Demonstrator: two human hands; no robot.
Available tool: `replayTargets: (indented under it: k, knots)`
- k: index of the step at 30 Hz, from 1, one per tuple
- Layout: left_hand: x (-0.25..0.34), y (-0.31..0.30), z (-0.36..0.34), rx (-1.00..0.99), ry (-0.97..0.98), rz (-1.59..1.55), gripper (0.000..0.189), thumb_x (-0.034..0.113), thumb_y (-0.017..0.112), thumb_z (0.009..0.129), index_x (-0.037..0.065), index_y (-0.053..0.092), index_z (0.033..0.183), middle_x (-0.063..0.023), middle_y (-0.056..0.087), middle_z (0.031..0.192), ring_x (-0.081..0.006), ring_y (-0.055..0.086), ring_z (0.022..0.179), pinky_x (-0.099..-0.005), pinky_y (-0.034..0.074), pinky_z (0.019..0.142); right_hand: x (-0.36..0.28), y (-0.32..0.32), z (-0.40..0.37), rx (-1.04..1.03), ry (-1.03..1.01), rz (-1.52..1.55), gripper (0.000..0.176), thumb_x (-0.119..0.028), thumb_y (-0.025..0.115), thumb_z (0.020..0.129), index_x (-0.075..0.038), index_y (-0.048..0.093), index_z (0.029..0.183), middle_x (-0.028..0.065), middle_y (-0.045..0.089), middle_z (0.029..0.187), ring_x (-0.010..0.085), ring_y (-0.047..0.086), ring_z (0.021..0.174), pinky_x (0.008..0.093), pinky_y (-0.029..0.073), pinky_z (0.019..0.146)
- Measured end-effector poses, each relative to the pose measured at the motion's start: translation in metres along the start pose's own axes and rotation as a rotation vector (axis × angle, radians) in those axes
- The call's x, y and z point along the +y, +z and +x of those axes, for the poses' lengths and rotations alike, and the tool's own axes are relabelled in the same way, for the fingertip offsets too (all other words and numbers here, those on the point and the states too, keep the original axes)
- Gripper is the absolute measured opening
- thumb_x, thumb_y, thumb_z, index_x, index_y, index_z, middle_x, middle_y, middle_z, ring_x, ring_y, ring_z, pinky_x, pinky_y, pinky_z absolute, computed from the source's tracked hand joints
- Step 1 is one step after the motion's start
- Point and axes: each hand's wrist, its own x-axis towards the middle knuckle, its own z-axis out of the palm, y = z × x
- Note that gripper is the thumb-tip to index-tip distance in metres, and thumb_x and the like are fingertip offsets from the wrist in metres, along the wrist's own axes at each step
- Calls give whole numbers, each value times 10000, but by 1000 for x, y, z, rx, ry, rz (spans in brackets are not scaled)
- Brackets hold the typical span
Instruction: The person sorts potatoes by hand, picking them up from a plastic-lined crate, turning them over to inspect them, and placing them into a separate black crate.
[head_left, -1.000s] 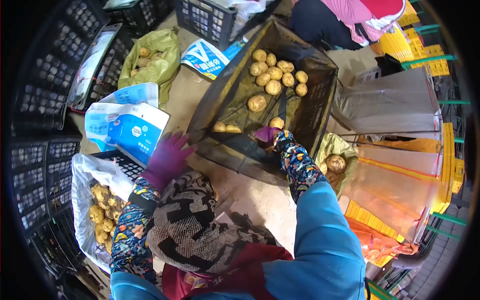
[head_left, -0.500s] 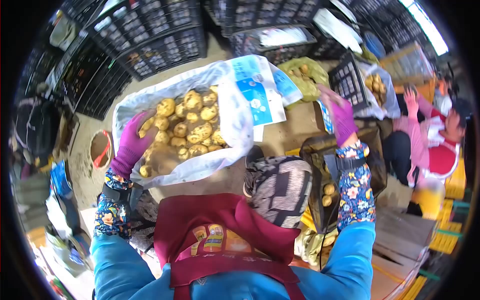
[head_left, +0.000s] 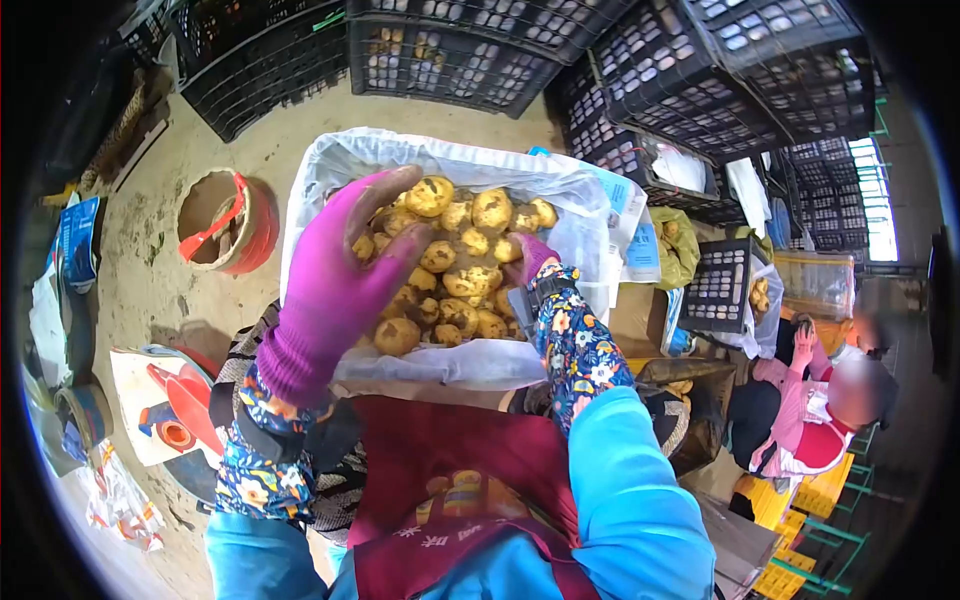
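Observation:
A crate lined with white plastic (head_left: pixel 335 150) holds many soil-marked potatoes (head_left: pixel 473 282) in front of me. My left hand (head_left: pixel 345 265), in a purple glove with dirty fingertips, hovers over the left side of the potatoes. Its thumb and fingers are spread apart with nothing between them. My right hand (head_left: pixel 537 256), also purple-gloved, reaches into the crate's right side. Its fingers close around a potato (head_left: pixel 508 249), and part of the grip is hidden behind the hand and sleeve.
A red bucket (head_left: pixel 254 235) stands left of the crate. Black crates (head_left: pixel 450 62) are stacked behind. A green bag (head_left: pixel 677 245) and another black crate (head_left: pixel 716 285) lie to the right. A person (head_left: pixel 800 400) sits at far right.
My view has turned left. My right hand has come from beside the green bag into the crate, onto a potato. My left hand has lifted closer to the camera, over the potatoes.

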Motion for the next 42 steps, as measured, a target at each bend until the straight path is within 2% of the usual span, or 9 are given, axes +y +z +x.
replayTargets:
  k: [8, 9, 12, 19, 22, 27, 33, 38, 42]
  knots:
    - [-1, -2, 7, 25, 20, 0, 446, 66, 691, 846, 3, 565, 1269, -135, 628, 1209, -217, 590, 1159, -327, 450, 998, -11, 19, -8, 112, 203, 93, 511, -157, 762, 739, -61, 585, 1208, 153, 627, 1194, 340, 576, 1135, 409, 462, 982]
    - [-2, 1, 6, 21, 16, -3, 446, 72, 693, 849, 3, 563, 1270, -133, 628, 1211, -211, 592, 1155, -324, 452, 997, -8, 32, -8, 241, 118, 263, 509, -163, 768, 744, -66, 577, 1206, 138, 640, 1168, 320, 588, 1124, 411, 476, 969]
    - [-3, 19, 2, -11, -116, -162, 471, 106, 704, 858, 7, 545, 1290, -126, 621, 1230, -185, 591, 1146, -310, 455, 989, -61, -21, -13, 143, 659, 2030, 597, -142, 780, 731, -78, 521, 1265, 127, 612, 1180, 296, 591, 1122, 395, 491, 966]
    - [-29, 82, -19, -374, -393, -440, 598, 101, 638, 911, 90, 381, 1451, -99, 614, 1181, -142, 620, 1016, -301, 522, 875, -163, -154, -66, 148, -118, 1213, 627, -56, 651, 813, 26, 377, 1371, 164, 489, 1343, 239, 481, 1256, 356, 383, 1070]
    - [4, 82, -19, -565, -703, -689, 585, 163, 599, 938, 116, 359, 1469, -94, 608, 1189, -140, 636, 962, -285, 524, 850, -184, -165, -82, 170, -200, 1164, 632, -13, 641, 823, 26, 367, 1392, 143, 487, 1350, 228, 474, 1274, 335, 396, 1053]
    - [9, 91, -29, -515, -686, -718, 523, 182, 535, 962, 116, 368, 1453, -49, 623, 1116, -117, 643, 877, -242, 512, 743, -199, -170, -100, 362, -4, 1325, 560, 24, 552, 886, 28, 354, 1410, 165, 520, 1327, 237, 460, 1295, 339, 371, 1073]
    - [9, 94, -31, -499, -583, -719, 478, 176, 552, 930, 71, 422, 1378, -39, 583, 1132, -144, 640, 894, -248, 515, 775, -211, -148, -101, 585, 36, 696, 452, -45, 573, 870, 19, 464, 1303, 154, 630, 1121, 268, 627, 1052, 329, 512, 886]
    - [0, 92, -28, -413, -279, -694, 582, 67, 646, 828, 58, 423, 1366, -58, 502, 1248, -177, 567, 1129, -294, 499, 901, -178, -138, -89, 698, 216, 1296, 272, -76, 518, 922, -30, 551, 1189, 103, 672, 997, 236, 682, 868, 304, 566, 754]
    - [3, 96, -22, -304, -37, -405, 731, -28, 674, 741, 54, 379, 1405, -86, 432, 1364, -201, 479, 1250, -336, 434, 1016, -198, -171, -101, 135, 292, 1682, 524, -300, 511, 983, -88, 361, 1438, 124, 500, 1330, 266, 588, 1129, 415, 554, 860]
